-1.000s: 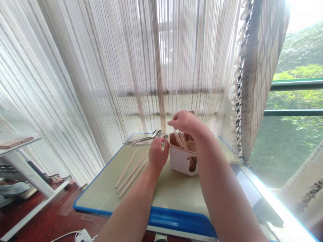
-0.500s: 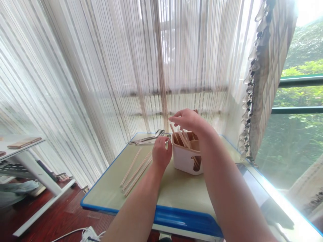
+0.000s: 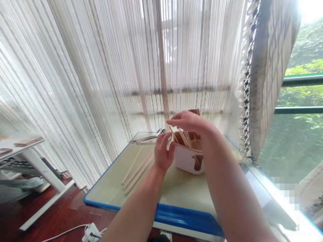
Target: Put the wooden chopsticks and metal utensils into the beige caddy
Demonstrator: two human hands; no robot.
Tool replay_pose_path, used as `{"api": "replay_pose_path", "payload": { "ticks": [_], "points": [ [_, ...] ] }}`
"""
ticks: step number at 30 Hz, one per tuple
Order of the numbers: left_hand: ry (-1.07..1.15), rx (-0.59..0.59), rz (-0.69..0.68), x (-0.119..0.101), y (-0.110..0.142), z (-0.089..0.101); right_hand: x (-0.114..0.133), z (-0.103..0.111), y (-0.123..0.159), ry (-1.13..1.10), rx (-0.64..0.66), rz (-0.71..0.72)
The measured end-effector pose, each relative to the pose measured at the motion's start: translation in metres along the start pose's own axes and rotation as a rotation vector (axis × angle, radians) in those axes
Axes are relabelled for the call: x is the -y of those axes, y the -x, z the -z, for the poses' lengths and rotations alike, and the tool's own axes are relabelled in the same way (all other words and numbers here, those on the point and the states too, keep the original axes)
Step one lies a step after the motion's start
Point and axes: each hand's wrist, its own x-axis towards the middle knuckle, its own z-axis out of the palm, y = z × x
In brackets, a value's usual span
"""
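A white cutlery holder with a brown divided inside stands on the table, several wooden chopsticks leaning in it. My right hand arches over it from the right, its fingers stretched left just above the top of a leaning chopstick; its thumb is hidden. My left hand is beside the holder's left corner, open with curved fingers and the thumb apart. Loose chopsticks lie on the table left of that hand. Metal spoons lie behind them, their bowls partly covered by my left fingers.
The pale table has a blue edge. A dark flat panel lies along its right side. Striped curtains hang close behind. Another table stands at far left, and a white power strip is on the floor.
The view has shifted slightly. My left hand has moved up a little towards the holder's corner. My right hand stays above the holder, slightly lower and further left over the leaning chopstick.
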Motion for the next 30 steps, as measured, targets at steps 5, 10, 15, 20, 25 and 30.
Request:
{"api": "replay_pose_path", "payload": {
  "ticks": [5,10,15,20,25,30],
  "points": [
    [-0.015,0.090,-0.075,-0.006,-0.001,0.001,0.002,0.003,0.002,-0.015,0.026,-0.001],
    [0.039,0.121,-0.066,-0.007,-0.005,0.000,0.005,0.006,0.007,-0.023,0.047,0.046],
    [0.003,0.142,-0.089,-0.006,-0.005,0.001,0.005,0.006,0.011,0.003,0.100,0.090],
    [-0.003,0.140,-0.077,-0.004,-0.002,0.000,0.002,0.003,0.007,0.032,0.104,0.095],
    [-0.009,0.147,-0.062,-0.006,-0.002,0.000,0.001,0.005,0.005,-0.021,-0.049,0.129],
    [-0.046,0.169,-0.053,-0.005,-0.002,0.000,-0.005,0.006,0.002,-0.084,-0.142,0.135]
  ]
}}
